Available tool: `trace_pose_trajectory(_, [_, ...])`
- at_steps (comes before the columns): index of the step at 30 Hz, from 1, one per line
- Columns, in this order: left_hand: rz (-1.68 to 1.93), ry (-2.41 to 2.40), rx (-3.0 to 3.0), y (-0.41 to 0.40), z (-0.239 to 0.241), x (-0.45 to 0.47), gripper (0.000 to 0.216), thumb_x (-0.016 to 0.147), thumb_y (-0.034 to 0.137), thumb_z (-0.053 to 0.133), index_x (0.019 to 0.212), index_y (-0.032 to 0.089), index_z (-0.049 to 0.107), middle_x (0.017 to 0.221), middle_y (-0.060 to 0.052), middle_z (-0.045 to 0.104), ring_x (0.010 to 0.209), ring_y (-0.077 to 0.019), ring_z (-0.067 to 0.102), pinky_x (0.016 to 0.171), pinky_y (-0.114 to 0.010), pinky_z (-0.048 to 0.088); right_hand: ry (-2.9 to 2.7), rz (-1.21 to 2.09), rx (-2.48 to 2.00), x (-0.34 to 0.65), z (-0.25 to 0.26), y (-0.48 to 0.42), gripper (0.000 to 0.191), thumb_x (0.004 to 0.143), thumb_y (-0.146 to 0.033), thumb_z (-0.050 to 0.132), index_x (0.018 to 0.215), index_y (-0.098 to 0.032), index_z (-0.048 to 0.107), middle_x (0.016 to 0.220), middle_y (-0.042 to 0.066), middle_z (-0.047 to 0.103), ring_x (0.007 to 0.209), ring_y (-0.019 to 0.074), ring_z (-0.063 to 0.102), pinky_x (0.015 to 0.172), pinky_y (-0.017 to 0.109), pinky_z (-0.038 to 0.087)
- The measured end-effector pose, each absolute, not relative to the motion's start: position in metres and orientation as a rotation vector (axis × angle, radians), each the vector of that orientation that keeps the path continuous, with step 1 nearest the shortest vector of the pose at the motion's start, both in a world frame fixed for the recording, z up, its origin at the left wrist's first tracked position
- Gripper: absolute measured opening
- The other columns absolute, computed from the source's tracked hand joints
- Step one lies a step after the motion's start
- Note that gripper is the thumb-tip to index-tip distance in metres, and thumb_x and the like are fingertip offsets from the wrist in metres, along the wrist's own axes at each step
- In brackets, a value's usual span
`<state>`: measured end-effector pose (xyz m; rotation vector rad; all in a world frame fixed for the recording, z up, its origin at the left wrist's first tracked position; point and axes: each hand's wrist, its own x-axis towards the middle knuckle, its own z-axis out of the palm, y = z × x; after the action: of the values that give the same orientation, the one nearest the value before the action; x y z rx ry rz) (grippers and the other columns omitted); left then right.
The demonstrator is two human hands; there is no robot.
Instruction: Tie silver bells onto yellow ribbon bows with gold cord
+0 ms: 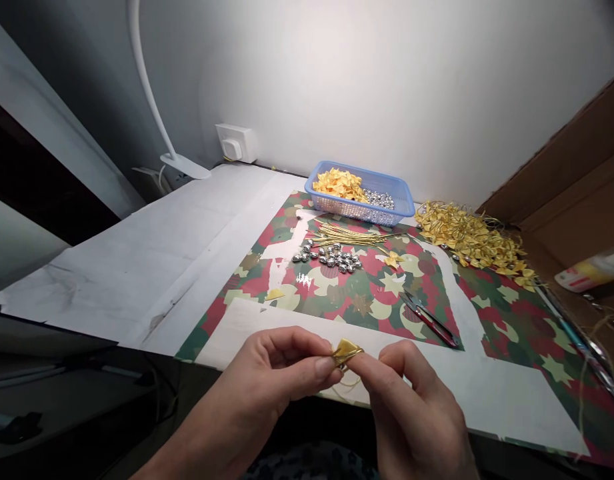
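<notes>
My left hand [281, 377] pinches a small yellow ribbon bow [347, 347] between thumb and fingertips, near the table's front edge. A thin gold cord [351, 385] runs across the bow and hangs in a loop below it. From the other side, my right hand [411, 403] has its fingers closed at the cord by the bow; its thumb is mostly hidden. Beyond the hands lie silver bells or beads [331, 257], a bundle of cut gold cords [349, 234] and a loose yellow bow [393, 259]. Red-handled thread snips [431, 320] rest to the right.
A blue basket [409, 200] at the back holds yellow bows and silver beads. Right of it is a heap of corded yellow bows [471, 240]. A white bottle [594, 270] lies by a cardboard box [577, 173]. A white lamp [184, 165] stands back left.
</notes>
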<state>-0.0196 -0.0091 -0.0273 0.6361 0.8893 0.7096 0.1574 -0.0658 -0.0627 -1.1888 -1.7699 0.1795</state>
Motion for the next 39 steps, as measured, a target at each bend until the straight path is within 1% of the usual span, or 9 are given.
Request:
trace_pose_trajectory(3, [0.709,0.861,0.594,-0.008,-0.026,-0.019,0.007,0.075,0.016,0.087,0.074,0.018,0.080,0.077,-0.001,0.082,0.074,-0.0117,0.073,0.072,-0.016,0.056,-1.750,0.181,-1.205,0.156,-0.062,-0.067,0.043,0.091,0.001,0.046,0.124,-0.021,0.064,0.079,0.001,0.042,0.066,0.0140,0.044,0.054,0.024,0.036])
trace_pose_trajectory(5, [0.711,0.842,0.584,-0.008,-0.025,-0.019,0.008,0.075,0.016,0.087,0.073,0.018,0.080,0.077,-0.001,0.082,0.075,-0.0119,0.073,0.073,-0.016,0.057,-1.729,0.187,-1.213,0.154,-0.063,-0.067,0.042,0.092,0.001,0.046,0.123,-0.021,0.065,0.079,0.001,0.042,0.065,0.0136,0.044,0.053,0.024,0.036])
trace_pose_trajectory(9, [0.709,0.844,0.573,-0.009,-0.024,-0.020,0.007,0.075,0.016,0.087,0.074,0.018,0.080,0.078,-0.002,0.082,0.076,-0.0125,0.073,0.075,-0.017,0.058,-1.645,0.246,-1.210,0.149,-0.065,-0.069,0.038,0.093,0.000,0.049,0.119,-0.020,0.067,0.078,0.001,0.045,0.064,0.0133,0.047,0.053,0.024,0.038])
trace_pose_trajectory(14, [0.697,0.854,0.558,-0.011,-0.025,-0.021,0.009,0.073,0.017,0.088,0.073,0.017,0.079,0.078,-0.003,0.081,0.076,-0.0131,0.072,0.074,-0.018,0.057,-1.582,0.316,-1.164,0.145,-0.065,-0.070,0.038,0.092,0.002,0.050,0.117,-0.021,0.067,0.082,0.002,0.049,0.065,0.0123,0.051,0.055,0.024,0.041])
trace_pose_trajectory(19, [0.689,0.874,0.555,-0.013,-0.026,-0.021,0.010,0.073,0.019,0.089,0.073,0.018,0.079,0.078,-0.003,0.080,0.075,-0.0130,0.071,0.073,-0.018,0.057,-1.578,0.325,-1.156,0.147,-0.067,-0.069,0.037,0.092,0.002,0.051,0.115,-0.021,0.068,0.082,0.001,0.047,0.064,0.0120,0.051,0.054,0.024,0.039])
trace_pose_trajectory(26, [0.689,0.861,0.575,-0.012,-0.024,-0.018,0.010,0.073,0.019,0.088,0.072,0.018,0.078,0.075,-0.002,0.079,0.074,-0.0129,0.070,0.074,-0.019,0.056,-1.592,0.320,-1.143,0.151,-0.069,-0.070,0.039,0.092,0.003,0.050,0.117,-0.021,0.068,0.083,0.001,0.047,0.065,0.0118,0.050,0.054,0.024,0.038])
trace_pose_trajectory(32, [0.671,0.842,0.582,-0.012,-0.024,-0.018,0.008,0.073,0.017,0.087,0.072,0.016,0.079,0.076,-0.003,0.080,0.076,-0.0127,0.069,0.074,-0.018,0.056,-1.579,0.337,-1.146,0.151,-0.068,-0.070,0.036,0.093,0.002,0.051,0.113,-0.022,0.069,0.082,0.001,0.047,0.064,0.0112,0.050,0.054,0.024,0.038])
trace_pose_trajectory(39, [0.674,0.812,0.564,-0.013,-0.022,-0.016,0.008,0.075,0.015,0.086,0.071,0.016,0.079,0.076,-0.003,0.079,0.075,-0.0118,0.069,0.075,-0.018,0.056,-1.542,0.325,-1.191,0.147,-0.066,-0.071,0.027,0.094,-0.001,0.052,0.103,-0.021,0.068,0.081,0.001,0.052,0.065,0.0124,0.055,0.056,0.024,0.042])
